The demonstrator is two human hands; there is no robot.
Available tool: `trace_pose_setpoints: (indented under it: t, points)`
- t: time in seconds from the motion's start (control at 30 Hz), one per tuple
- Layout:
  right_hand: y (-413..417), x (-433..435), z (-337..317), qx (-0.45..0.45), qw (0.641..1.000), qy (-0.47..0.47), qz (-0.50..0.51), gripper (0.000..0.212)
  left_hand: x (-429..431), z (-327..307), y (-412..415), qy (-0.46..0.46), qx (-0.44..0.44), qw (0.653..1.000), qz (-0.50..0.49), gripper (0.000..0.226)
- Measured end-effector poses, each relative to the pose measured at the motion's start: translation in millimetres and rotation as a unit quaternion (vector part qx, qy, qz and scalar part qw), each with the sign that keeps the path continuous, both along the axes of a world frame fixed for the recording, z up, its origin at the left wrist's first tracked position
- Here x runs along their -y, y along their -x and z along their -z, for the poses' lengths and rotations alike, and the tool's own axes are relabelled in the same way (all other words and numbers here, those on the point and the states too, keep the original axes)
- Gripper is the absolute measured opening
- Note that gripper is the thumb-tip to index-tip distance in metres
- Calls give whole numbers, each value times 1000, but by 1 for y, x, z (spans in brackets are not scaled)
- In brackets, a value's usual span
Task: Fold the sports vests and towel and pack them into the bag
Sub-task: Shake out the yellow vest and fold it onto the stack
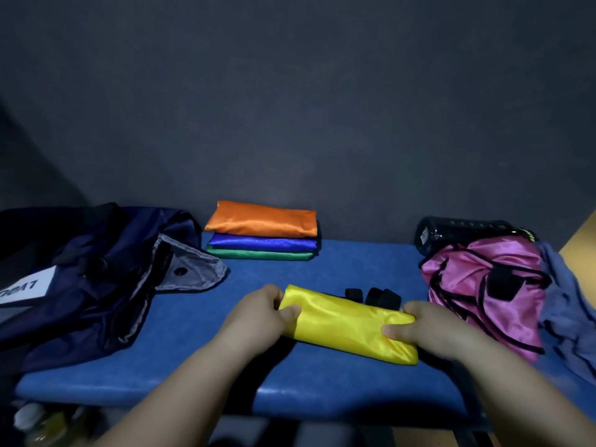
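A folded yellow vest (346, 322) lies on the blue bench (200, 372), black straps poking out behind it. My left hand (261, 312) grips its left end, thumb on top. My right hand (425, 327) grips its right end the same way. At the back stands a stack of folded vests: orange (261, 219) on top, blue (263, 242) under it, green (258, 254) at the bottom. The dark navy bag (96, 272) lies open at the left. A crumpled pink vest (480, 285) sits at the right, with a grey-blue towel (567, 304) beside it.
A black bottle (464, 233) lies behind the pink vest at the back right. A dark wall rises right behind the bench. Under the bench's left front edge are some dim objects on the floor.
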State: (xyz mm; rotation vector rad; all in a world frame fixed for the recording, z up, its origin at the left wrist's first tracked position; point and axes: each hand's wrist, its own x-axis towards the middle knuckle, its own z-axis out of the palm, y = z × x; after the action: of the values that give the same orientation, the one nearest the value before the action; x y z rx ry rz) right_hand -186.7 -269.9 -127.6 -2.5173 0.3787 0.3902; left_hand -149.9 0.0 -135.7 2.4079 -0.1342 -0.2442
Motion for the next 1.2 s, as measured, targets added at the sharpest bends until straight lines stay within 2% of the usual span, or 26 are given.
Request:
trace_pose_setpoints:
  t: [0.1, 0.23, 0.33, 0.43, 0.53, 0.67, 0.83, 0.93, 1.0, 1.07, 1.2]
  points:
    - [-7, -6, -7, 93, 995, -32, 30, 26, 1, -5, -9, 96, 21, 995, -26, 17]
    - [-24, -22, -30, 231, 972, -27, 45, 29, -5, -31, -32, 236, 66, 968, -43, 14]
    - [-48, -41, -53, 320, 946, -23, 47, 28, -16, -59, -56, 287, 109, 950, -59, 11]
    - [-80, -62, -71, 378, 924, -39, 35, 27, -32, -76, -83, 332, 143, 927, -100, 17]
    - [-119, -84, -81, 397, 916, -51, 18, 20, -49, -69, -108, 340, 173, 914, -140, 9]
    - [-169, -109, -69, 373, 926, -58, 17, 18, -66, -42, -147, 285, 199, 918, -190, 18]
    - [-207, -118, -40, 275, 959, 0, 62, 34, -67, -16, -179, 253, 202, 920, -223, 37]
    - [-213, -120, -32, 262, 960, 42, 85, 38, -63, -12, -183, 235, 224, 920, -218, 41]
    - [-211, -123, -31, 302, 947, 62, 94, 40, -62, -12, -184, 217, 242, 920, -220, 41]
    - [-210, -124, -27, 378, 918, 83, 84, 41, -61, -11, -184, 179, 269, 921, -219, 41]
    - [-214, -121, -17, 500, 859, 112, -8, 21, -60, -11, -185, 184, 290, 927, -149, 44]
